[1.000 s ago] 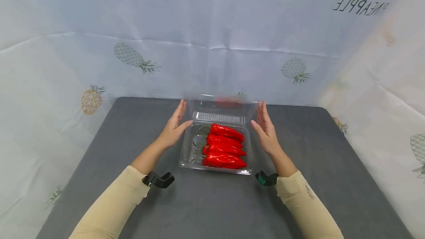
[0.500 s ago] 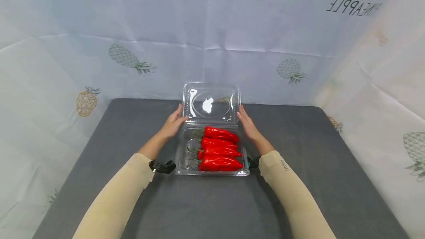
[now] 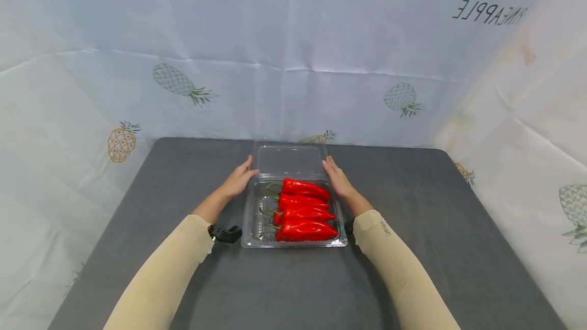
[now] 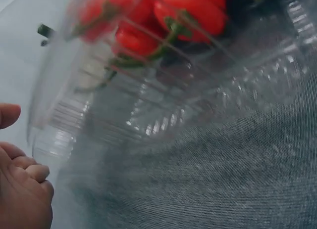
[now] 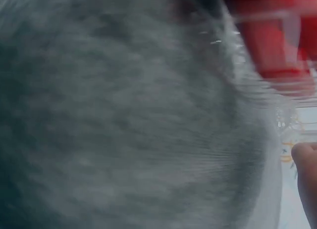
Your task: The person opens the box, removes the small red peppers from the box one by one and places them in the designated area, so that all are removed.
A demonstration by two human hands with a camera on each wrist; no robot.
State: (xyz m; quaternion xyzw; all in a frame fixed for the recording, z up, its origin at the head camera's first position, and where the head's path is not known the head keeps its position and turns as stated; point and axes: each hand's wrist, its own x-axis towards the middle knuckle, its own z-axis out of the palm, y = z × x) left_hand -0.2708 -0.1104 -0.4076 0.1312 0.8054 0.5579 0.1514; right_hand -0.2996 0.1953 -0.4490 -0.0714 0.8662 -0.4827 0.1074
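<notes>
A clear plastic clamshell box (image 3: 249, 242) stands on the grey table, its lid (image 3: 293, 159) raised at the far side. Several red peppers (image 3: 306, 230) with green stems lie side by side in the base. My left hand (image 3: 236, 181) is at the left edge of the lid near the hinge, thumb apart from the fingers. Opposite it, my right hand (image 3: 340, 180) has extended fingertips right at the lid's right edge. In the left wrist view, a corner of the box (image 4: 54, 140) is close to my left fingers (image 4: 32, 172). The right wrist view is blurred, with only the thumb (image 5: 303, 155) showing.
The grey table (image 3: 293, 289) reaches to a white cloth backdrop (image 3: 293, 95) printed with pineapples, just behind the lid. More cloth hangs on both sides. Black wrist cameras, such as the left one (image 3: 227, 234), sit low beside the box.
My hands moved inward to the lid's sides. The blurred lid showed as a tall panel half a second ago and now looks lower and foreshortened. The peppers stay in the base.
</notes>
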